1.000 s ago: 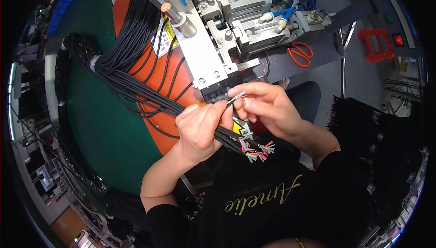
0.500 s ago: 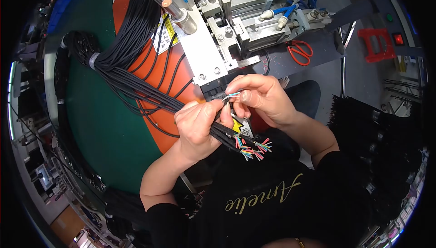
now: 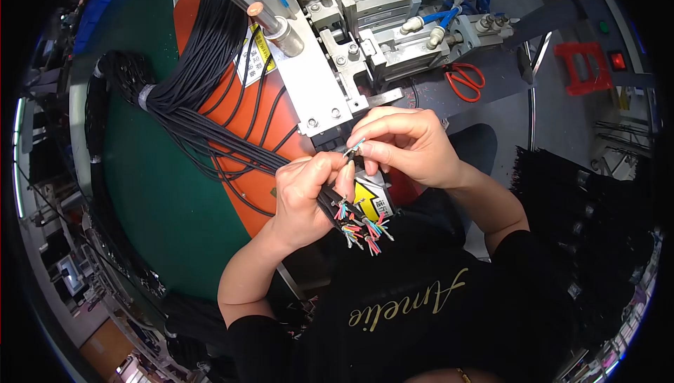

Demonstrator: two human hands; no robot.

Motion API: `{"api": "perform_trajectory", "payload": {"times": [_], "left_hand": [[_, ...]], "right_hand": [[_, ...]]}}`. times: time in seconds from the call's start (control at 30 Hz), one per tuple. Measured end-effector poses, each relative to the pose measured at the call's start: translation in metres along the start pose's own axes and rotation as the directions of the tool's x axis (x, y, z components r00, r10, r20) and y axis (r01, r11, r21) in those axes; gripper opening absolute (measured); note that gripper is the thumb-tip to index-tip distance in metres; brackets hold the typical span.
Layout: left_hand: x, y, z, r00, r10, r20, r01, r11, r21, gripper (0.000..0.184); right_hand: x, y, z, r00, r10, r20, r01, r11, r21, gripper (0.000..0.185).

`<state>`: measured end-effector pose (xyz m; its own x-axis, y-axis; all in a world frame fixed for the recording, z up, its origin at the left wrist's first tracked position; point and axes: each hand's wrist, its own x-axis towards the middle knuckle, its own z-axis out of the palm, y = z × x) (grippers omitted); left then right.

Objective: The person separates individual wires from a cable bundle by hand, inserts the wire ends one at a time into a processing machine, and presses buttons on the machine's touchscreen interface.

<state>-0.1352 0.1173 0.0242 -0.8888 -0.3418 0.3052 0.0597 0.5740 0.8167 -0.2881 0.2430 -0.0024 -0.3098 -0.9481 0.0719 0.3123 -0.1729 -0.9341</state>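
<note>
My left hand [image 3: 307, 190] is closed round a bundle of black cables [image 3: 235, 148], with one cable end pinched between thumb and forefinger. Below that hand, several other cable ends show fanned-out coloured wires [image 3: 365, 230] in red, blue, white and yellow. Thumb and forefinger of my right hand [image 3: 407, 146] pinch the thin light-blue and white wires [image 3: 357, 147] of the pinched cable, fingertips close to those of the other hand. Both hands are just in front of the metal machine's plate [image 3: 309, 88].
Pneumatic cylinders [image 3: 393, 32] with blue hoses stand behind the plate. Red-handled scissors [image 3: 465, 82] lie to their right. More black cables spread over the orange mat [image 3: 242, 193] and green table [image 3: 161, 221]. A yellow arrow label [image 3: 366, 199] is beneath my hands.
My right hand has shifted slightly up and left, still at the wires. The fanned cable ends below my left hand have swung left. The pinched wires are now more covered by fingers.
</note>
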Motion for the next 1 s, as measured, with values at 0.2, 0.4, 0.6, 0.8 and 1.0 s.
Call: {"api": "perform_trajectory", "payload": {"times": [0.2,0.4,0.6,0.8,1.0], "left_hand": [[-0.001,-0.004,-0.001,1.000,0.006,0.021,-0.006,1.000,-0.021,0.008],[0.004,-0.002,-0.007,0.991,-0.018,0.131,0.025,0.998,-0.054,0.009],[0.001,0.002,-0.002,0.987,0.023,0.157,-0.050,0.984,0.174,0.011],[-0.004,0.010,0.004,0.976,0.128,0.179,-0.207,0.806,0.554,0.025],[-0.002,0.008,0.000,0.971,0.098,0.219,-0.203,0.824,0.530,0.046]], "right_hand": [[0.003,-0.006,-0.005,0.996,0.054,0.074,-0.056,0.998,0.025,0.014],[0.004,-0.007,-0.008,0.989,0.109,0.096,-0.113,0.993,0.043,0.013],[0.006,-0.012,-0.015,0.990,-0.020,0.138,0.072,0.921,-0.382,0.010],[-0.001,-0.008,0.002,0.923,-0.335,0.192,0.299,0.305,-0.904,0.007],[0.000,-0.010,-0.002,0.947,-0.272,0.168,0.242,0.265,-0.933,0.008]]}}
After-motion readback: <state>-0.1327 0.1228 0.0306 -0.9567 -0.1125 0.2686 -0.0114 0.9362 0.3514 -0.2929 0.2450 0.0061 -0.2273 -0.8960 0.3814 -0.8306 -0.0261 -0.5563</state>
